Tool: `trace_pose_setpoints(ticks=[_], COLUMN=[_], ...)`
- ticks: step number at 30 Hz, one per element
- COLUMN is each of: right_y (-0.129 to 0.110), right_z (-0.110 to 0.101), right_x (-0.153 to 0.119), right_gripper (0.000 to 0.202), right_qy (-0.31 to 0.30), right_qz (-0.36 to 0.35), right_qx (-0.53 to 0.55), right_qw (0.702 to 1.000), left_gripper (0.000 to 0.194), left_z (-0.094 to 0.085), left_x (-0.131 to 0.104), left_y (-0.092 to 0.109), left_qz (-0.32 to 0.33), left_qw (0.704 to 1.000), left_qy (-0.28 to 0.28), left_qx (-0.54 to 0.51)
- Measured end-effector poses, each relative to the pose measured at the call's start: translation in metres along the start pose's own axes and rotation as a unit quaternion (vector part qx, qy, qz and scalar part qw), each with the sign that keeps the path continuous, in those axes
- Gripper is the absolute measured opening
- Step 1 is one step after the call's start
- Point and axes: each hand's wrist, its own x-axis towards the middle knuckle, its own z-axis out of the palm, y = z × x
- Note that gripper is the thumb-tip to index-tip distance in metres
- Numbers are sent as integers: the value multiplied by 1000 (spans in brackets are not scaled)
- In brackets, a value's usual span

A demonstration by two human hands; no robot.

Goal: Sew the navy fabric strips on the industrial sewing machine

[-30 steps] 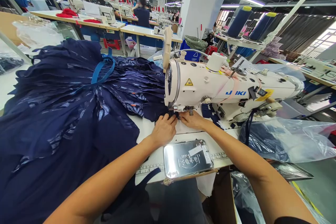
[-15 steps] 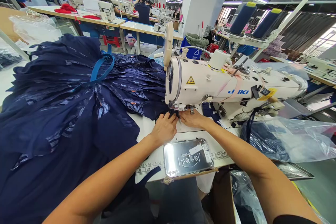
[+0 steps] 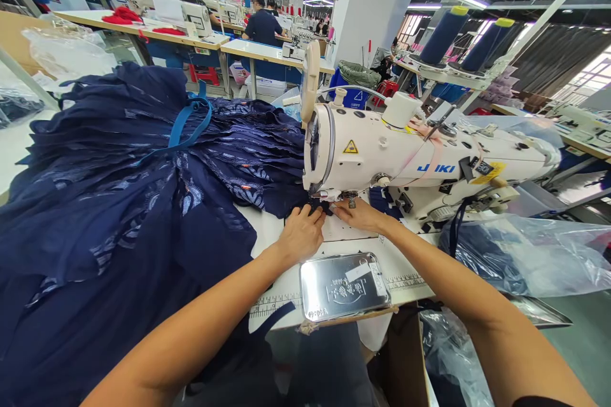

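Observation:
A white sewing machine (image 3: 389,146) stands in front of me, its needle area low at its left end. My left hand (image 3: 301,232) presses its bent fingers onto dark navy fabric (image 3: 316,205) just in front of the needle. From the other side, my right hand (image 3: 358,213) pinches the fabric's right edge beneath the machine head; its fingertips are partly hidden. To the left lies a big heap of navy lace-patterned garments (image 3: 200,140), gathered with a blue strap (image 3: 184,124).
A shiny metal tin (image 3: 341,289) lies near the table's front edge, beside a printed ruler (image 3: 274,305). Clear plastic bags (image 3: 548,254) are on the right. Two navy thread cones (image 3: 443,35) stand behind the machine. A co-worker (image 3: 262,22) sits farther back.
My right hand has slid slightly right, showing more of its thumb. My left hand stays nearly in place on the fabric. In the background, the co-worker's raised arms have come down.

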Motion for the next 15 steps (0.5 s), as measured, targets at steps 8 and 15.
trace_pose_setpoints(ticks=[8, 15], right_y=[13, 14], right_z=[7, 3], right_x=[-40, -38], right_gripper=[22, 28], right_qy=[98, 95], right_qz=[13, 96], right_qx=[4, -131], right_qw=[995, 982], left_gripper=[41, 40], left_z=[0, 0], left_x=[0, -1], left_y=[0, 0], left_qz=[1, 1], left_qw=[1000, 1000], left_qy=[1, 16], left_qx=[-2, -7])
